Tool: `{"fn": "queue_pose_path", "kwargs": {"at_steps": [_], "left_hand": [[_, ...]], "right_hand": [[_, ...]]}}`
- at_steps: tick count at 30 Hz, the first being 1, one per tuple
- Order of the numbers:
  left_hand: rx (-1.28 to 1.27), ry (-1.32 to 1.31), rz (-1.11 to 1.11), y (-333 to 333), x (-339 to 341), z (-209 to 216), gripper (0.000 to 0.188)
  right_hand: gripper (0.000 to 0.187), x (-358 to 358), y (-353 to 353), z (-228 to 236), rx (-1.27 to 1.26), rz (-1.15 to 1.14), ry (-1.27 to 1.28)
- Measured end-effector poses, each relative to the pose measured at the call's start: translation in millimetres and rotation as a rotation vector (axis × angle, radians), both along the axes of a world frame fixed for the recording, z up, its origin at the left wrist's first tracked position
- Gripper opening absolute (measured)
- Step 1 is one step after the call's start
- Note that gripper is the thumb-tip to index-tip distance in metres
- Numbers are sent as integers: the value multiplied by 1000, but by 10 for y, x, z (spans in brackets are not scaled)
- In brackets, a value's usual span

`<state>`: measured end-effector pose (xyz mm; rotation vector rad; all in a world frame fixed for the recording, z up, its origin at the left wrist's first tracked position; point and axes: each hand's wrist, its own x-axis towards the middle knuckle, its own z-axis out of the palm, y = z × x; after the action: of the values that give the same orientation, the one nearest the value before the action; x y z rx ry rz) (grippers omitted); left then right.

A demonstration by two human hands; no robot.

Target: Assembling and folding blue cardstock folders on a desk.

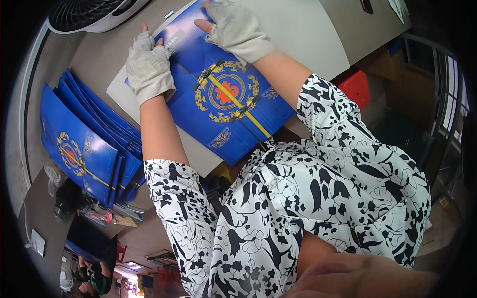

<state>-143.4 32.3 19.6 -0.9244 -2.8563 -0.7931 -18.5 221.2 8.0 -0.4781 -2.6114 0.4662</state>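
Note:
A flat, glossy blue printed card piece (198, 99) lies on the table before me. It bears a round gold ring with a red emblem, a yellow stripe and fold lines. My left hand (149, 67), in a worn pale fingerless glove, rests at its left edge with forefinger and thumb stretched out. My right hand (236, 30), gloved alike, lies over its upper right part, thumb pointing left across the blue surface. The other fingers of both hands are mostly hidden. Beneath the blue piece is a large light grey board (308, 35).
At my left leans a fanned stack of similar blue pieces (82, 141). A fan (94, 15) stands at the far left, and a dark phone-like object (366, 6) lies far right. A red stool (355, 89) is beside the table. Another person (94, 275) appears at lower left.

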Motion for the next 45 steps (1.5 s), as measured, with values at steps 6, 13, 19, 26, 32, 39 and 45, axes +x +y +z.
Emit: {"fn": "queue_pose_path", "kwargs": {"at_steps": [6,13,19,26,32,39,45], "left_hand": [[2,48,-8,3,3,-34,59],[31,36,-32,-8,52,27,59],[55,69,-39,-18,67,-18,60],[-13,58,11,-21,137,28,61],[-5,31,69,-16,206,10,60],[-13,84,104,-9,209,3,58],[-150,419,-35,-18,531,10,56]], "right_hand": [[57,299,-122,-6,59,177,61],[53,787,-408,279,-30,492,-293],[62,901,-531,281,53,648,-353],[60,879,-557,256,-7,652,-342],[61,868,-568,143,-10,664,-339],[62,822,-620,114,-16,675,-330],[55,802,-620,-102,-46,668,-194]]}}
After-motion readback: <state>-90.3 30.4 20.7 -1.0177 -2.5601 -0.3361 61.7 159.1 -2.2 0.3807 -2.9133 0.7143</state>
